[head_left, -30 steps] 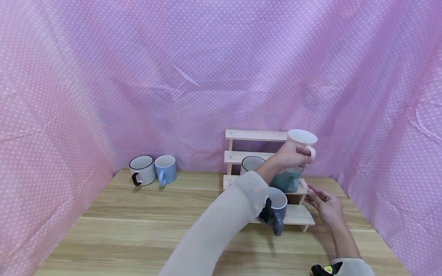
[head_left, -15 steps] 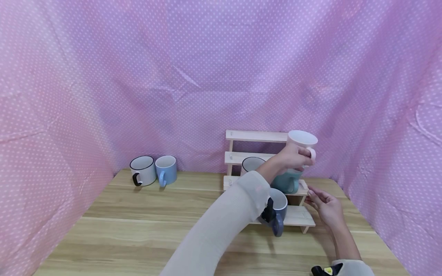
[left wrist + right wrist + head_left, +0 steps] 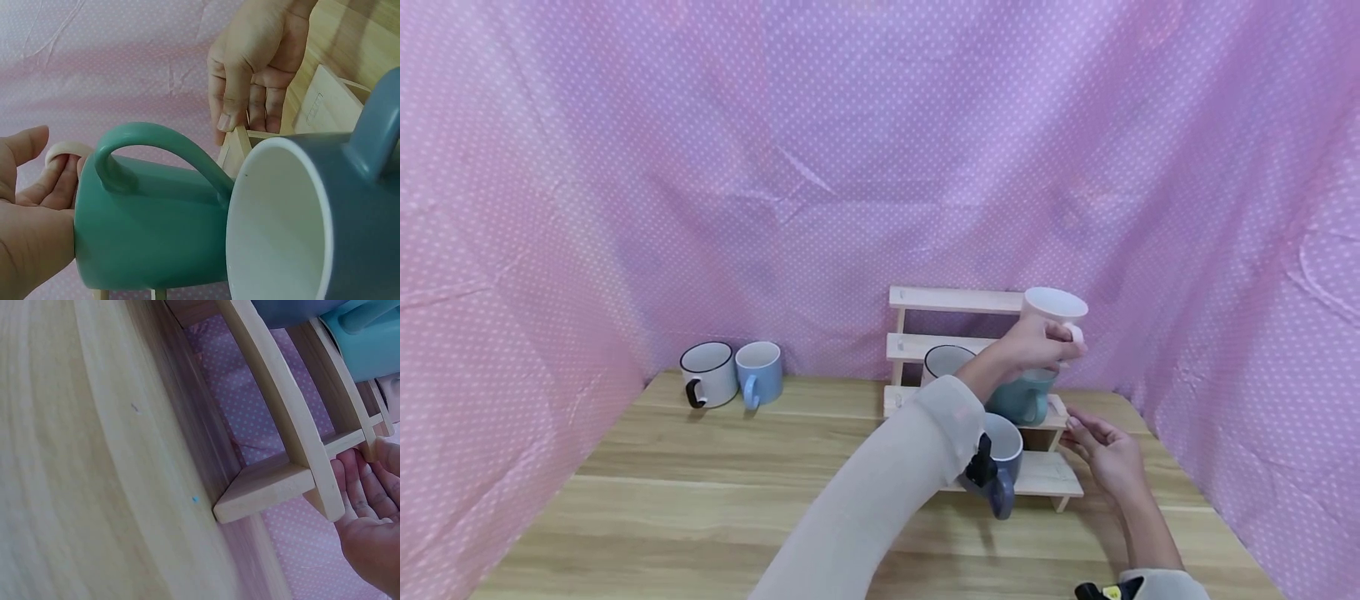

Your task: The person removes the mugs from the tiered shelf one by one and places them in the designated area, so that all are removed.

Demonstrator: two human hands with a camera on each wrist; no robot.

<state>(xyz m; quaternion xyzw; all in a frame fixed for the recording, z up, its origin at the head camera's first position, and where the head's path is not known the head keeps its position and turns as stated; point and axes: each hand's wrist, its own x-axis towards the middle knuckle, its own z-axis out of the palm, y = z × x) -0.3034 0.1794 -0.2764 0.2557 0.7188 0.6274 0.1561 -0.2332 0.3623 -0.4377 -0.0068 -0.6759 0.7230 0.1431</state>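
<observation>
My left hand (image 3: 1037, 343) grips a pale pink-white mug (image 3: 1056, 303) at the right end of the upper part of a wooden tiered rack (image 3: 958, 298). Its fingers are at the mug's handle, seen as a pale loop (image 3: 69, 149) in the left wrist view. Below that hand a teal mug (image 3: 1021, 397) sits on a lower tier, with a grey-blue mug (image 3: 1006, 442) on the bottom one. My right hand (image 3: 1112, 457) pinches the right end of the teal mug's tier. Its thumb (image 3: 234, 103) presses on the board's end.
A black-rimmed white mug (image 3: 946, 359) stands on the rack, partly behind the left forearm. At the table's back left are another black-rimmed white mug (image 3: 709, 375) and a light blue mug (image 3: 759, 375). Pink dotted cloth (image 3: 820, 167) hangs behind and at both sides.
The head view has tilted slightly, so everything sits a little lower in it. Both hands keep nearly the same places, the left still with the pale mug.
</observation>
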